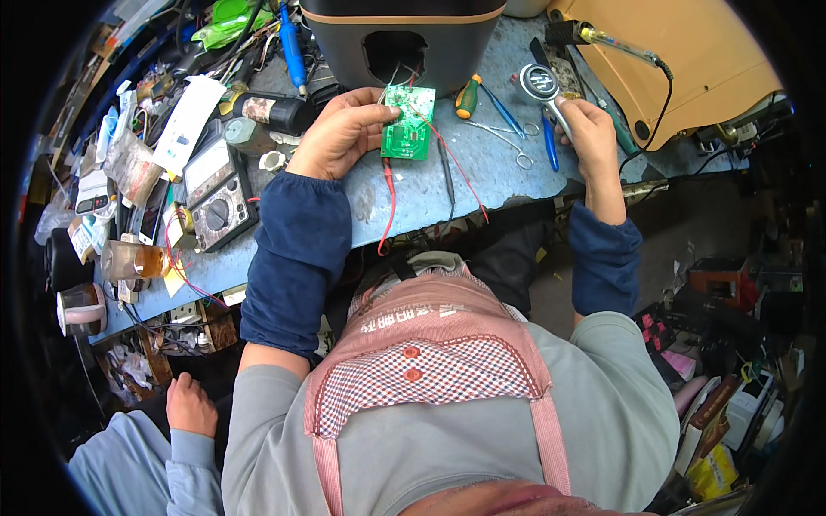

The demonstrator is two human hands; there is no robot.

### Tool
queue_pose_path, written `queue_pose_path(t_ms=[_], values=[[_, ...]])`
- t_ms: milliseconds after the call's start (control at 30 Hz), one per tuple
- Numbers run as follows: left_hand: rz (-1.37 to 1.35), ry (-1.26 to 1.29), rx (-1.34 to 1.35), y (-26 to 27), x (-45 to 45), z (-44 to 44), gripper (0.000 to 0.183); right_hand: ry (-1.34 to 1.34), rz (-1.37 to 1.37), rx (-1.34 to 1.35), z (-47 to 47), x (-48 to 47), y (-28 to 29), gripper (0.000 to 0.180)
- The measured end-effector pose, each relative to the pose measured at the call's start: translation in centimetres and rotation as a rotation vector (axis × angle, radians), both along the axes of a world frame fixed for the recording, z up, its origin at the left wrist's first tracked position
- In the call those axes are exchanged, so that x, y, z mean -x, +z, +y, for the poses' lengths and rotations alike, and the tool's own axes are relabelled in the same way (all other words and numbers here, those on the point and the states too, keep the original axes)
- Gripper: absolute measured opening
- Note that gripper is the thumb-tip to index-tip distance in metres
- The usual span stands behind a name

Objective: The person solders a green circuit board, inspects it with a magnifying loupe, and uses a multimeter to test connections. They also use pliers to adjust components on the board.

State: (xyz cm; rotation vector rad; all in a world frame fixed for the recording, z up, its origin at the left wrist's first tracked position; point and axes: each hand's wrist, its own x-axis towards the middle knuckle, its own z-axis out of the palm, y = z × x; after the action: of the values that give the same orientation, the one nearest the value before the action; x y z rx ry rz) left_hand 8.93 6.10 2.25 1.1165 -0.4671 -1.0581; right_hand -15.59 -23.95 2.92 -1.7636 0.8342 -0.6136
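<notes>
My left hand [345, 132] grips a green circuit board [408, 129] by its left edge, thumb on top. Thin wires run from the board's upper end to the opening of a dark grey appliance [400, 39], and a red wire [461, 168] trails off its face. In my right hand [587, 129] is a magnifying glass [541, 84], held by its handle with the round lens away from the board. Red and black test probes [446, 171] lie at the board's lower end. Under the magnifier, blue-handled pliers [550, 143] rest on the bench.
Scissor-handled forceps [510, 145], blue tweezers [504, 111] and a green-yellow screwdriver [469, 97] lie between my hands. A soldering iron [619, 46] sits at upper right. On the left are an analog multimeter [219, 209], a glass of amber liquid [132, 260] and clutter. Another person's hand [191, 405] is at lower left.
</notes>
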Motion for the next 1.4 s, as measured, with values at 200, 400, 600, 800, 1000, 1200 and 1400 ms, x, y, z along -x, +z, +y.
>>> queue_pose_path(t_ms=[200,400,600,800,1000,1200,1400], values=[[-0.007,0.005,0.006,0.3,0.4,0.0,0.045,-0.020,-0.062,-0.016,0.0,0.2,-0.2,0.034],[-0.013,-0.004,0.000,0.3,0.2,0.1,0.047,0.185,-0.415,-0.512,-0.2,1.4,-0.1,0.039],[0.006,-0.015,0.001,0.5,0.3,0.1,0.047,0.676,-0.772,-1.026,-1.3,1.8,-0.1,0.049],[0.011,-0.014,0.018,0.1,0.1,0.3,0.044,0.707,-0.819,-1.035,-0.7,1.1,-0.4,0.045],[0.013,-0.039,0.012,0.0,0.0,0.0,0.036,0.144,-0.090,-0.098,-0.2,-3.0,0.6,0.017],[-0.027,0.027,-0.001,0.2,0.2,0.2,0.042,-0.013,0.466,0.599,-2.6,-10.7,1.7,0.049],[-0.033,0.044,-0.034,0.0,0.1,0.0,0.039,-0.080,0.514,0.849,-2.8,-13.9,-0.8,0.050]])
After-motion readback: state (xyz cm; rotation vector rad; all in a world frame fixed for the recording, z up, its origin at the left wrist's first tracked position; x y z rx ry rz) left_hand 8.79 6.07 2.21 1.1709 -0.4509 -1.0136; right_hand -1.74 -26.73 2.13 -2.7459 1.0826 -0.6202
